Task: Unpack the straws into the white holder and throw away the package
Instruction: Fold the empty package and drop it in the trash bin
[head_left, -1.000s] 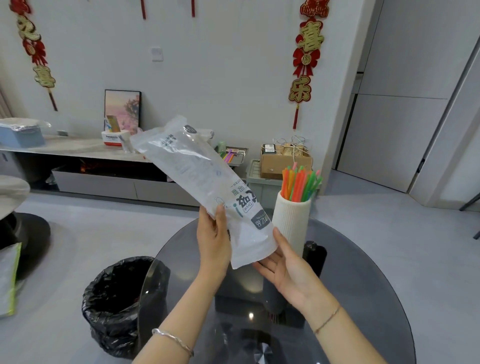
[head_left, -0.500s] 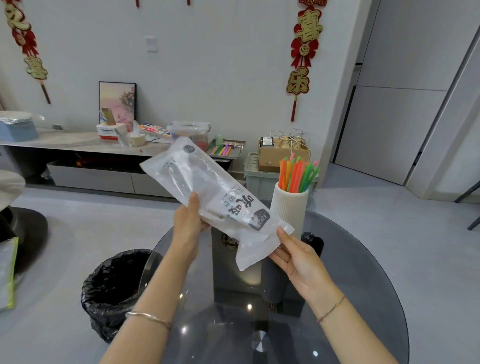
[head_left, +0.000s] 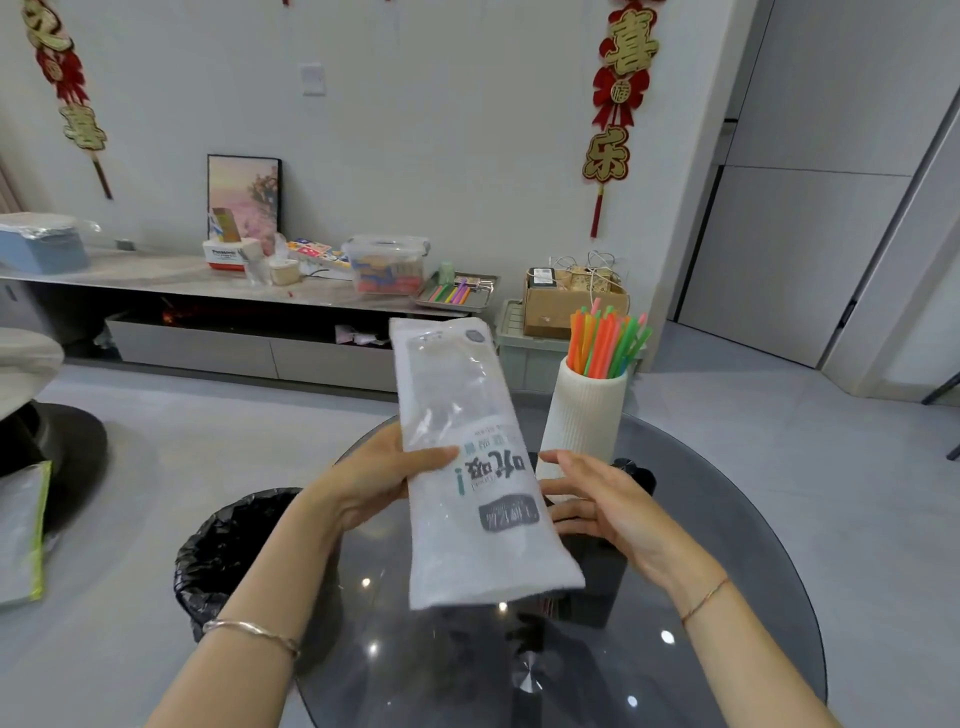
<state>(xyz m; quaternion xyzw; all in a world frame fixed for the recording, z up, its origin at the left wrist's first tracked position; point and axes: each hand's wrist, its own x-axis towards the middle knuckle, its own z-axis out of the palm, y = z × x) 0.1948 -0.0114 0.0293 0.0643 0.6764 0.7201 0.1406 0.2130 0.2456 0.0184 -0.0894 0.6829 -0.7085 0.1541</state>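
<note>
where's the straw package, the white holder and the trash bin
straw package (head_left: 475, 467): head view, printed middle of the bag
white holder (head_left: 584, 415): head view, ribbed side wall
trash bin (head_left: 234, 540): head view, black liner near the rim

white ribbed holder (head_left: 582, 410) at far edge of round glass table (head_left: 727, 571), coloured straws (head_left: 605, 338) inside, clear plastic package (head_left: 467, 467) before it, black-bagged bin (head_left: 228, 545) left of table

Left hand (head_left: 374, 480): I am wearing a thin silver bangle (head_left: 253, 635) at its wrist.
Right hand (head_left: 610, 506): I am wearing a fine reddish-gold cord bracelet (head_left: 705, 600) at its wrist.
</note>
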